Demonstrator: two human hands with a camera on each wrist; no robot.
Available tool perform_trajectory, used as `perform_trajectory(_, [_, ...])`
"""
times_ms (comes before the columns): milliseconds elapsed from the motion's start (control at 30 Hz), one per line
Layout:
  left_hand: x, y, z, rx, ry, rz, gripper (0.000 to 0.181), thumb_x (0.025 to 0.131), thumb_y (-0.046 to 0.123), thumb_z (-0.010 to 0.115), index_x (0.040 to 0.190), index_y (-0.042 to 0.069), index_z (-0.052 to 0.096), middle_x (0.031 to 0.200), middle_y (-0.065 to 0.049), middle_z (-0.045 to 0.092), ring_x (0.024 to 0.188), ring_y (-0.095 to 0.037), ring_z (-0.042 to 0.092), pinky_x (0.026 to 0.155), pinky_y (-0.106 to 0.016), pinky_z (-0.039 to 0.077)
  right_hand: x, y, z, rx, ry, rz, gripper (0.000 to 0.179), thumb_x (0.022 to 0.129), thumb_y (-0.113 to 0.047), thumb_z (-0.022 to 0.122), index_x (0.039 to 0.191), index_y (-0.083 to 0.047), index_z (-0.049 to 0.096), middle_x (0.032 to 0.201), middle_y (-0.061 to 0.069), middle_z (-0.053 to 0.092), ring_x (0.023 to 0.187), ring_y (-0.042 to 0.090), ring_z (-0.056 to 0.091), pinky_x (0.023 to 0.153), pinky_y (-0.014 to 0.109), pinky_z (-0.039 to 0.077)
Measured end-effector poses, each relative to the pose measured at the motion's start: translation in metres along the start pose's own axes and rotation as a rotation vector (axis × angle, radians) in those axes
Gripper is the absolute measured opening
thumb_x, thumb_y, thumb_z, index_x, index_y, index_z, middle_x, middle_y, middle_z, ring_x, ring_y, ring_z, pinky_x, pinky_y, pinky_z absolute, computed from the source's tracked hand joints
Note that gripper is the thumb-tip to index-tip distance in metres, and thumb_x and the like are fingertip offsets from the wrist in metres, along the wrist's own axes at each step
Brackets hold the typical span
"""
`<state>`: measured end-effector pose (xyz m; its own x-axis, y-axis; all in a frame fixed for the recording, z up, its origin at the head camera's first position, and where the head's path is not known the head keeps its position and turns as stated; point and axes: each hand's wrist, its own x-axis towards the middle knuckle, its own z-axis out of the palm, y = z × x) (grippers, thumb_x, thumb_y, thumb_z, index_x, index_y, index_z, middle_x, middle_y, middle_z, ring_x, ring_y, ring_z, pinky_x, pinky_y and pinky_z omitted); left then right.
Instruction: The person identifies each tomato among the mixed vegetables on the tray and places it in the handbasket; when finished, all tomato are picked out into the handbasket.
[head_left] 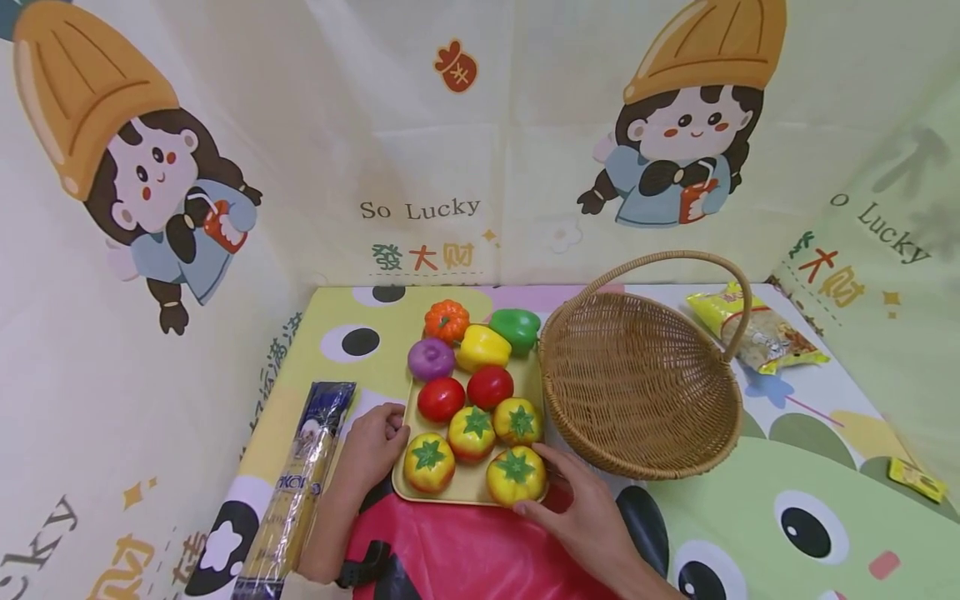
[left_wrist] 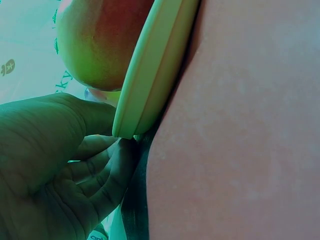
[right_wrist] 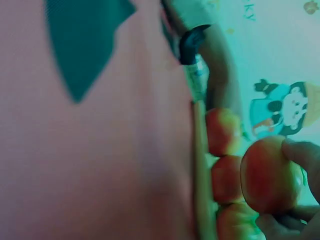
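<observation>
My right hand (head_left: 581, 508) pinches a yellow-red tomato (head_left: 516, 477) with a green star-shaped top, between thumb and fingers. In the right wrist view this tomato (right_wrist: 270, 175) sits higher off the tray than its neighbours. My left hand (head_left: 373, 446) grips the left rim of a pale yellow tray (head_left: 472, 498); the left wrist view shows the thumb at the tray's rim (left_wrist: 150, 75) and the fingers beneath. On the tray are more yellow-red tomatoes (head_left: 430, 462), two red round ones (head_left: 441, 400), a purple onion (head_left: 431, 359), a yellow bell pepper (head_left: 483, 348) and a small orange pumpkin (head_left: 447, 322).
A wicker basket (head_left: 637, 383) with a tall handle stands close right of the tray, beside a green bell pepper (head_left: 515, 331). A spaghetti pack (head_left: 292, 500) lies left of my left arm. Behind the basket lies a yellow food bag (head_left: 761, 329); a small yellow packet (head_left: 917, 479) is far right.
</observation>
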<state>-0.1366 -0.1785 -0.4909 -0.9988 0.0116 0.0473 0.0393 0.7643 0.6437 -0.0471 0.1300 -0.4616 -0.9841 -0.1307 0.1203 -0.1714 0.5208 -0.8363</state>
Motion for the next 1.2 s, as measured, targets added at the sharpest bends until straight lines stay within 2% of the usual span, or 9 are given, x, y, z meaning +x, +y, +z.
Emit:
perform_trajectory(100, [0.0,0.0,-0.001,-0.002,-0.001,-0.003,0.03,0.088,0.011,0.069,0.115,-0.003,0.066,0.086,-0.002,0.06,0.076,-0.016,0.056,0.074,-0.036,0.051,-0.002,-0.01,-0.012,0.078,-0.069,-0.054,0.073,0.072,-0.045,0.085,0.135,-0.018,0.059,0.129,-0.009,0.058,0.115,0.014,0.058,0.093,0.032,0.049])
perform_trajectory(200, [0.0,0.001,-0.001,-0.001,-0.004,-0.005,0.03,0.088,0.011,0.069,0.115,-0.002,0.066,0.086,-0.002,0.06,0.076,-0.016,0.056,0.074,-0.036,0.051,-0.004,-0.019,-0.025,0.173,-0.143,-0.143,0.07,0.075,-0.038,0.085,0.135,-0.014,0.058,0.131,-0.007,0.057,0.116,0.016,0.058,0.092,0.033,0.05])
perform_trajectory(367, [0.0,0.0,-0.001,0.0,-0.008,0.001,0.03,0.088,0.011,0.069,0.115,-0.002,0.065,0.086,-0.003,0.06,0.076,-0.016,0.056,0.074,-0.036,0.051,-0.003,-0.034,-0.048,0.213,-0.205,-0.304,0.067,0.077,-0.027,0.085,0.136,-0.012,0.056,0.13,0.0,0.058,0.115,0.02,0.059,0.089,0.034,0.051])
perform_trajectory(433, [0.0,-0.001,-0.001,-0.002,-0.009,0.004,0.03,0.088,0.01,0.069,0.115,-0.003,0.065,0.086,-0.003,0.06,0.076,-0.016,0.056,0.074,-0.036,0.051,-0.001,-0.039,-0.059,0.228,-0.233,-0.333,0.067,0.078,-0.023,0.085,0.137,-0.011,0.056,0.13,0.003,0.058,0.115,0.022,0.059,0.089,0.034,0.051])
perform_trajectory(600, [0.0,-0.001,0.0,-0.006,-0.006,0.006,0.029,0.088,0.01,0.069,0.114,-0.003,0.065,0.086,-0.003,0.06,0.075,-0.016,0.056,0.073,-0.035,0.051,0.008,-0.051,-0.09,0.199,-0.305,-0.301,0.066,0.078,-0.023,0.084,0.137,-0.016,0.056,0.132,0.001,0.058,0.114,0.021,0.06,0.088,0.034,0.052])
perform_trajectory(667, [0.0,-0.001,0.0,-0.008,-0.006,0.007,0.029,0.088,0.01,0.069,0.114,-0.002,0.065,0.085,-0.003,0.06,0.075,-0.015,0.056,0.073,-0.035,0.051,0.016,-0.052,-0.105,0.173,-0.333,-0.301,0.066,0.079,-0.022,0.085,0.138,-0.017,0.056,0.132,0.0,0.057,0.115,0.02,0.06,0.088,0.035,0.052])
perform_trajectory(867, [0.0,-0.001,0.0,-0.015,-0.007,0.005,0.028,0.088,0.009,0.069,0.113,-0.002,0.066,0.085,-0.002,0.06,0.075,-0.015,0.056,0.073,-0.035,0.05,0.054,-0.044,-0.152,0.102,-0.42,-0.389,0.069,0.078,-0.008,0.084,0.139,-0.014,0.055,0.133,0.002,0.058,0.117,0.02,0.057,0.091,0.033,0.05])
perform_trajectory(1067, [0.0,-0.003,0.001,-0.011,-0.012,0.003,0.028,0.089,0.01,0.069,0.114,-0.002,0.066,0.085,-0.002,0.06,0.075,-0.015,0.056,0.073,-0.035,0.05,0.099,-0.034,-0.193,0.122,-0.526,-0.458,0.072,0.076,0.009,0.079,0.141,-0.005,0.051,0.135,0.011,0.055,0.118,0.023,0.057,0.092,0.031,0.049])
perform_trajectory(1200, [-0.001,-0.003,0.001,-0.014,-0.006,0.011,0.028,0.088,0.01,0.069,0.114,-0.002,0.066,0.085,-0.002,0.06,0.075,-0.014,0.056,0.072,-0.035,0.05,0.127,-0.027,-0.207,0.087,-0.582,-0.436,0.07,0.078,0.007,0.078,0.142,-0.007,0.05,0.136,0.01,0.054,0.119,0.022,0.057,0.092,0.033,0.05])
